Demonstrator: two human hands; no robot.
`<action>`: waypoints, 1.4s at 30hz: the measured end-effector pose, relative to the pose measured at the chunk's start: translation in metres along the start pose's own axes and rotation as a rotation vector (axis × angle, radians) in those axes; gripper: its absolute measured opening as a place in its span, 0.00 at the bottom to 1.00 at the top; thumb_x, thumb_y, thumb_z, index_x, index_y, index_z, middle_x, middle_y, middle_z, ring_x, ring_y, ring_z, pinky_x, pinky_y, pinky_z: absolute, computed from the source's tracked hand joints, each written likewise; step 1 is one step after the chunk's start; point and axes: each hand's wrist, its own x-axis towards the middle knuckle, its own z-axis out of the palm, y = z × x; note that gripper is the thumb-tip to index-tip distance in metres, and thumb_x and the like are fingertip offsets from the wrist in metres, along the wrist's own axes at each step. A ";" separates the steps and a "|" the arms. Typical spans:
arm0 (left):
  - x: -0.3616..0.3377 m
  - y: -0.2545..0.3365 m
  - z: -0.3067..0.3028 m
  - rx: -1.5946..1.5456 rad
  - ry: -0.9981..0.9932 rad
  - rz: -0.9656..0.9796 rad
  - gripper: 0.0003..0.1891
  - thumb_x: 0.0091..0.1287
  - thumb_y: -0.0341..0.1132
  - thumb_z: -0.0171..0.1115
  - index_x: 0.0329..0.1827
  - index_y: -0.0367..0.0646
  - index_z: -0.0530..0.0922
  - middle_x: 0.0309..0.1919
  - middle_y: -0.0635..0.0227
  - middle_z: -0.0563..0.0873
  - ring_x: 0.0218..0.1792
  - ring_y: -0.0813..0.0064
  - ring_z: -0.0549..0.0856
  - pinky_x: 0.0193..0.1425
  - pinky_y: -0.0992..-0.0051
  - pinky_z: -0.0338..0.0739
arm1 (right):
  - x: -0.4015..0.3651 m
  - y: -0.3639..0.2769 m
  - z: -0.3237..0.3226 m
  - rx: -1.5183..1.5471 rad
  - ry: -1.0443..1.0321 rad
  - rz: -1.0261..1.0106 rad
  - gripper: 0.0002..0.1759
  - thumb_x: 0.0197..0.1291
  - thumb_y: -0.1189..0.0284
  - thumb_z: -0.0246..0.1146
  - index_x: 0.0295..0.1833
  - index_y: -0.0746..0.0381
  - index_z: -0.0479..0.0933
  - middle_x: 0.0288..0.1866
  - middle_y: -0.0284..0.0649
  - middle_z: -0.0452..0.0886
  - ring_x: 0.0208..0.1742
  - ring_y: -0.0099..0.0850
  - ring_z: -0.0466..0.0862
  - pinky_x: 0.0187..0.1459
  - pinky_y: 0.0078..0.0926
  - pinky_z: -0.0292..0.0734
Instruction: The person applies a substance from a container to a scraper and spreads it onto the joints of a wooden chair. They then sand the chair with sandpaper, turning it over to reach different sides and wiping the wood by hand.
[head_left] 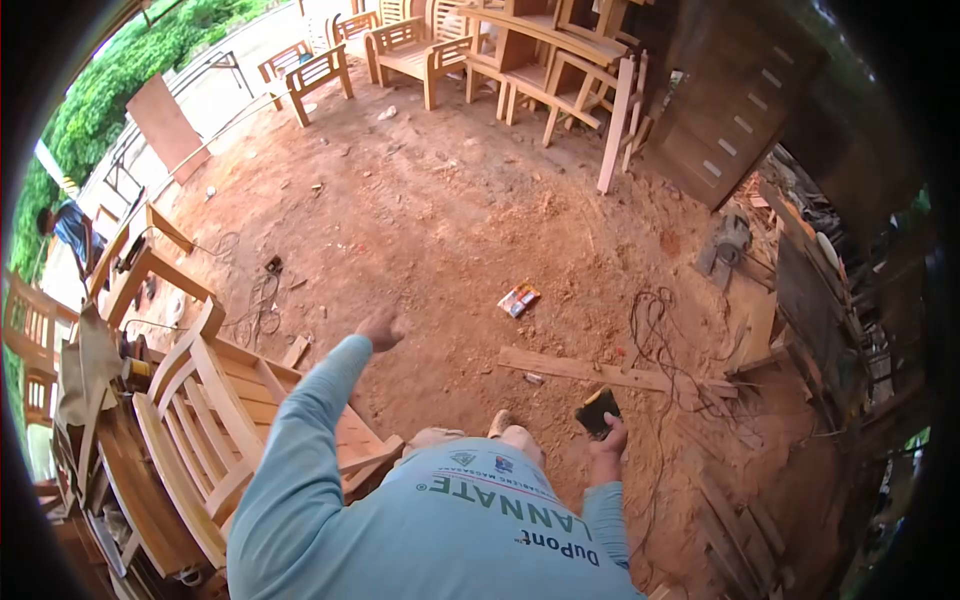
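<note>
My right hand (608,438) grips a dark flat block with a yellowish edge (597,411), low in front of my body. My left hand (380,328) reaches forward over the bare dirt, slightly blurred, its fingers apart and nothing in them. Left of that arm stands a wooden bench (205,430) with a slatted back, partly hidden by my sleeve. A small orange and white packet (519,300) lies on the ground ahead, between and beyond my hands.
A plank (615,372) and tangled cords (655,310) lie on the dirt. Wooden chairs (415,58) and stacked furniture frames (545,45) stand at the back. A dark panel (715,110) leans at right. A person in blue (75,235) is at far left.
</note>
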 end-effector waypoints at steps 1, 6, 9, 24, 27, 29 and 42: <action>0.000 0.002 0.011 -0.057 -0.003 -0.126 0.37 0.66 0.54 0.65 0.74 0.40 0.76 0.69 0.45 0.81 0.71 0.47 0.78 0.77 0.57 0.71 | 0.010 -0.010 0.016 -0.003 -0.021 0.002 0.26 0.55 0.77 0.63 0.62 0.64 0.80 0.53 0.44 0.88 0.53 0.48 0.89 0.57 0.51 0.88; -0.004 -0.028 0.101 -0.036 -0.381 -0.397 0.34 0.66 0.57 0.62 0.67 0.40 0.83 0.67 0.50 0.84 0.69 0.51 0.81 0.74 0.60 0.74 | 0.056 -0.055 0.117 -0.061 -0.242 0.015 0.27 0.55 0.78 0.63 0.64 0.67 0.80 0.56 0.45 0.88 0.56 0.47 0.89 0.60 0.49 0.86; -0.008 -0.023 0.107 -0.060 -0.432 -0.387 0.34 0.65 0.57 0.63 0.67 0.40 0.83 0.65 0.50 0.85 0.67 0.51 0.83 0.73 0.60 0.76 | 0.093 -0.057 0.160 -0.079 -0.314 0.073 0.28 0.55 0.77 0.64 0.64 0.68 0.80 0.56 0.46 0.88 0.56 0.47 0.88 0.61 0.50 0.86; 0.111 -0.126 0.057 -0.333 -0.279 -0.598 0.26 0.61 0.51 0.64 0.53 0.42 0.90 0.56 0.51 0.90 0.60 0.52 0.88 0.66 0.59 0.81 | 0.228 0.026 0.435 -0.273 -0.414 0.210 0.27 0.56 0.77 0.64 0.63 0.66 0.80 0.57 0.45 0.88 0.57 0.47 0.88 0.62 0.49 0.85; 0.149 -0.161 0.030 -0.295 -0.160 -0.546 0.23 0.60 0.50 0.65 0.51 0.44 0.92 0.53 0.51 0.91 0.56 0.51 0.89 0.64 0.59 0.83 | 0.253 0.044 0.496 -0.260 -0.402 0.167 0.27 0.55 0.76 0.64 0.64 0.66 0.80 0.58 0.45 0.87 0.57 0.47 0.88 0.62 0.51 0.85; 0.169 -0.172 -0.003 -0.290 -0.054 -0.574 0.20 0.60 0.48 0.65 0.47 0.44 0.92 0.48 0.51 0.92 0.52 0.50 0.90 0.61 0.58 0.84 | 0.263 0.051 0.528 -0.273 -0.384 0.177 0.28 0.55 0.76 0.64 0.65 0.66 0.79 0.59 0.46 0.87 0.58 0.47 0.88 0.63 0.52 0.84; 0.303 -0.221 -0.108 -0.712 -0.002 -0.857 0.21 0.70 0.51 0.62 0.40 0.41 0.91 0.35 0.52 0.92 0.45 0.50 0.92 0.54 0.56 0.86 | 0.408 0.110 0.707 -0.361 -0.395 0.289 0.25 0.57 0.76 0.65 0.63 0.63 0.81 0.56 0.44 0.88 0.55 0.45 0.89 0.59 0.50 0.86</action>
